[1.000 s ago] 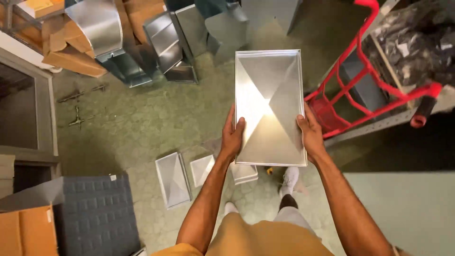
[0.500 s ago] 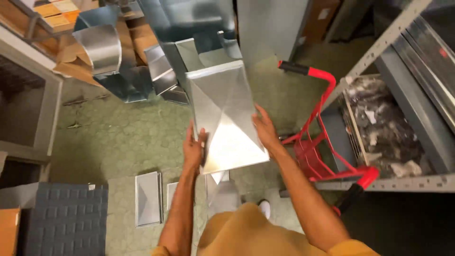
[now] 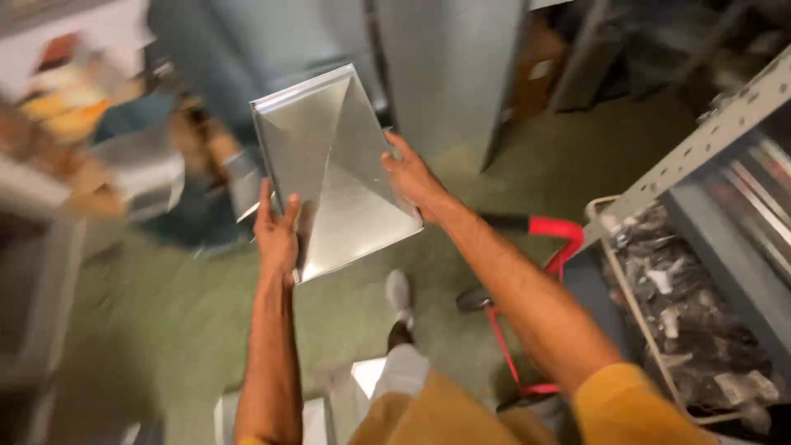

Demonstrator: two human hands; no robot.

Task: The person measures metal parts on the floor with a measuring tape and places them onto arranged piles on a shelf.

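Note:
I hold a rectangular sheet-metal panel (image 3: 325,169) with cross-break creases and folded edges out in front of me, tilted to the left. My left hand (image 3: 278,235) grips its near left edge, thumb on top. My right hand (image 3: 414,180) grips the right edge, fingers curled over the rim. My foot in a white shoe (image 3: 399,293) is stepping on the green floor below the panel.
A red hand truck (image 3: 550,239) stands at right beside a grey metal shelf (image 3: 709,144) holding a bin of scrap (image 3: 684,313). Tall sheet-metal ducts (image 3: 449,74) rise ahead. Blurred metal fittings and cardboard lie at left; flat panels (image 3: 367,379) rest on the floor near my feet.
The view has swung upward and right as I walk. The panel has tilted further left and moved toward the tall ducts; the hand truck now sits lower right.

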